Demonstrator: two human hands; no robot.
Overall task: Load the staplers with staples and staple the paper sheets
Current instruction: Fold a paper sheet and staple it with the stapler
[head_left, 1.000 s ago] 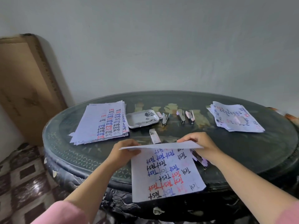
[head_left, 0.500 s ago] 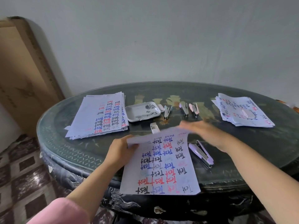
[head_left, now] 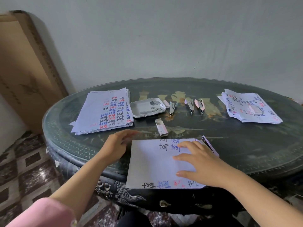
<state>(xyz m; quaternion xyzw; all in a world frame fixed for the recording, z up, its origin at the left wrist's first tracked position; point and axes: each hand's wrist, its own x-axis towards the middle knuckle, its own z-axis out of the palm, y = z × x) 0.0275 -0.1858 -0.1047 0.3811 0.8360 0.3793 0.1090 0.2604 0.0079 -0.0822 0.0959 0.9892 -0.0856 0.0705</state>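
Pressing down on the paper sheet (head_left: 152, 163), our right hand (head_left: 201, 166) lies palm-down with its fingers straight and spread, holding nothing. The sheet sits at the near edge of the table (head_left: 246, 145), partly overhanging it, doubled over so a blank face is uppermost. We read "Test" upside down in black, blue and red along its near margin, and again in black and blue at its far end.

Our left hand (head_left: 116, 145) rests on the table just beside the sheet's left edge, fingers loose and blurred, gripping nothing. A lilac stapler (head_left: 209, 145) pokes out from under the sheet's far right corner, next to our right fingers.

Just beyond the sheet lies a small open staple box (head_left: 161, 129); we cannot read its print. Farther back is a white tray (head_left: 136, 110) with grey staple strips (head_left: 154, 106) in it, and a small pink box (head_left: 166, 103) touches its right rim. To its right, three more staplers lie in a row: a silver one (head_left: 172, 108), a lilac-tipped one (head_left: 190, 105) and a pink one (head_left: 200, 105).

On the left a stack of sheets (head_left: 105, 110) shows rows of "Test" in black, blue and red. On the right, a second stack (head_left: 242, 107) carries similar writing too small to read, with a small pale box (head_left: 255, 110) on top.

A pink sleeve (head_left: 42, 213) covers our left arm, and a cardboard carton (head_left: 24, 71) leans on the wall at left.
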